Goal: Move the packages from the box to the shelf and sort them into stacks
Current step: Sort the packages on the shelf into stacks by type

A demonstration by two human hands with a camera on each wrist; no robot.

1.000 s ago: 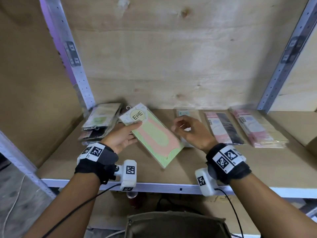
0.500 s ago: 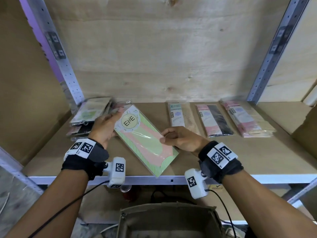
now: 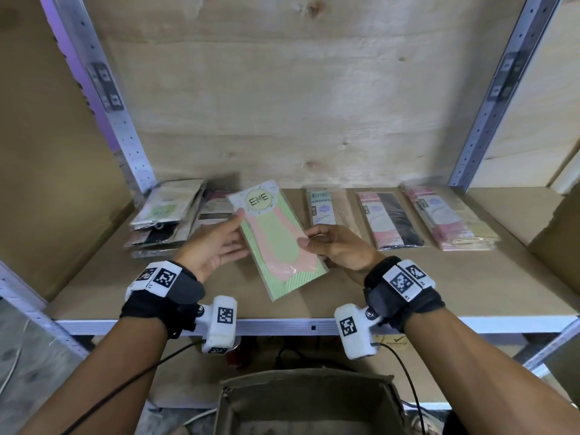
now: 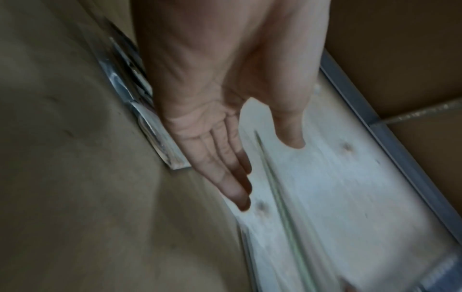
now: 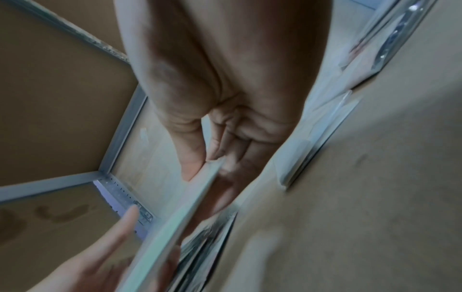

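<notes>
Head view: right hand (image 3: pixel 337 249) pinches the green-pink package (image 3: pixel 279 243), label end pointing away; left hand (image 3: pixel 213 246) spread beside it.

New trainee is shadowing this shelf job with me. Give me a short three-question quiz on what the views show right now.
1. True or false: the right hand pinches the green and pink package.
2. How are the left hand fingers: straight or curled?
3. The pink and black package lies: A) on the shelf; B) in the box.

Key: 1 true; 2 straight; 3 A.
</notes>
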